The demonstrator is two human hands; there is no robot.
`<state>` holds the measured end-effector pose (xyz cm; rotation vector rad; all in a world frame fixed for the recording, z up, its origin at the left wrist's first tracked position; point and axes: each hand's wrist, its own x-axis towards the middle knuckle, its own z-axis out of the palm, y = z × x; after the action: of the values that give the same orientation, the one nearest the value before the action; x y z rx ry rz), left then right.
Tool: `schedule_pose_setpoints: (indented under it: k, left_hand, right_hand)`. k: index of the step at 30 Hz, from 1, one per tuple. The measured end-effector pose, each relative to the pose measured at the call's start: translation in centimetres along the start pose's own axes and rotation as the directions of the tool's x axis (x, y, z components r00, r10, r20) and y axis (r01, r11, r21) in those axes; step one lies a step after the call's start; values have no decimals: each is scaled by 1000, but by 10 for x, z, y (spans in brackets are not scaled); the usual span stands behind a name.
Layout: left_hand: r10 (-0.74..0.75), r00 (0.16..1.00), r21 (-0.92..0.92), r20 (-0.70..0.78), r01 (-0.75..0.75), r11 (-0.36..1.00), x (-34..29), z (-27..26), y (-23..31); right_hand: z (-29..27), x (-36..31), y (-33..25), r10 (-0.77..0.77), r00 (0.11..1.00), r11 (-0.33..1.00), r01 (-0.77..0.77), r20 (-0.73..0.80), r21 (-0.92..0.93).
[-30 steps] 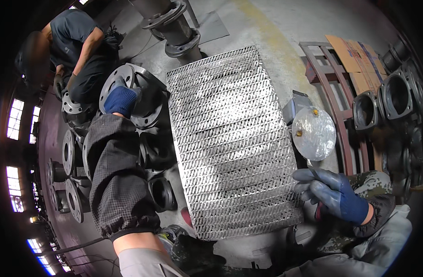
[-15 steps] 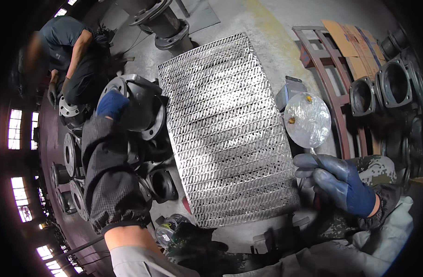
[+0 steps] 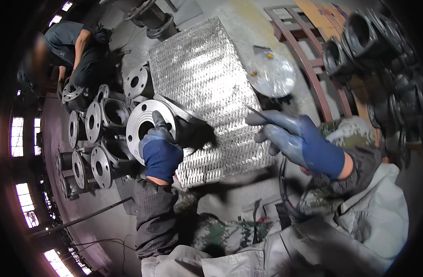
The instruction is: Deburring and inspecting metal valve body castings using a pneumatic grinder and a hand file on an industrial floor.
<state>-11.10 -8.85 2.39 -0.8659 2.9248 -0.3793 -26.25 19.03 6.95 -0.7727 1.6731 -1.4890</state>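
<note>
The left hand [image 3: 160, 145] grips a flanged pipe [image 3: 149, 124], fingers curled over its rim at the mesh plate's [image 3: 207, 87] left edge. The right hand [image 3: 297, 141] pinches a thin tool [image 3: 256, 112] over the mesh. Beyond lies a round disc [image 3: 271, 74].

Flanged pipe fitting [image 3: 149, 122] — dull grey metal; mesh sheet [image 3: 207, 87] — shiny, rough.

Stacked flanged pipe fittings [image 3: 89, 138] at left; second person [image 3: 77, 51] crouched beyond; red metal frame [image 3: 308, 60]; dark fittings [image 3: 364, 37] at right.
</note>
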Motion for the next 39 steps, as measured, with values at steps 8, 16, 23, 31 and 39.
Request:
schedule_pose_setpoints:
  k: [8, 16, 23, 31, 39]
  left_hand:
    - [-194, 979, -65, 60, 198, 978, -87, -25, 87]
    - [-17, 958, -339, -285, -85, 937, -149, -17, 88]
    - [100, 860, -671, -501, -459, 583, -200, -34, 135]
    - [-44, 996, -966, -78, -65, 251, -198, 7, 181]
    - [193, 885, -738, 423, 460, -493, -159, 14, 167]
  right_hand:
    - [6, -18, 102, 364, 906, 929, -337, -213, 153]
    - [-34, -75, 312, 193, 927, 139, -350, -321, -926]
    - [-2, -91, 400, 374, 849, 435, -516, -374, -738]
    - [4, -47, 302, 758, 541, 594, -342, -365, 728]
    - [20, -77, 122, 370, 922, 796, -249, -117, 552]
